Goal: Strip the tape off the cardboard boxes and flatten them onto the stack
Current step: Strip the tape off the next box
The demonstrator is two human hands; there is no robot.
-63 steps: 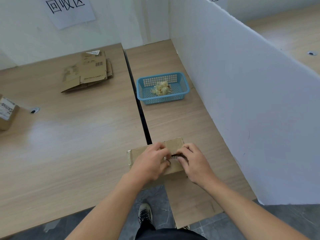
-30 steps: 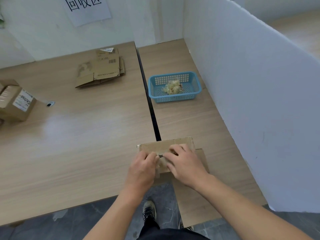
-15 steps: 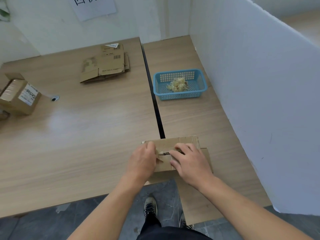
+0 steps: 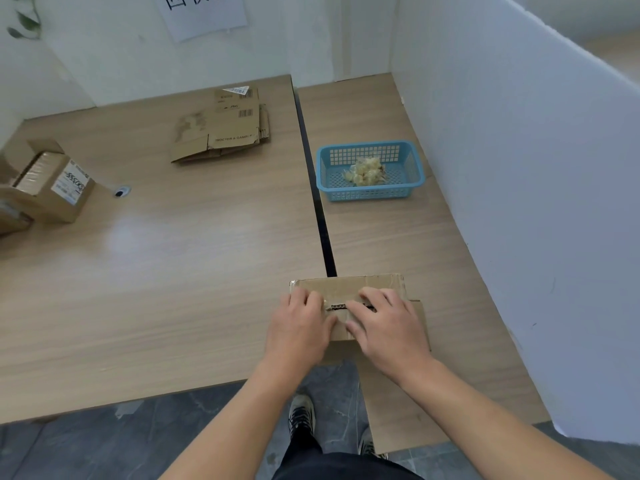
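While the box sits at the desk's near edge, left hand and right hand curl fingers at its seam, pinch unclear. The stripping step seems underway. Next, a loose end must be lifted.

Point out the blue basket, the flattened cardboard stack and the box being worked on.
Blue plastic mesh basket (image 4: 370, 194), head view, front wall.
Stack of flattened brown cardboard boxes (image 4: 233, 128), head view, top sheet's middle.
Nearest small brown cardboard box (image 4: 346, 287), head view, far top face.
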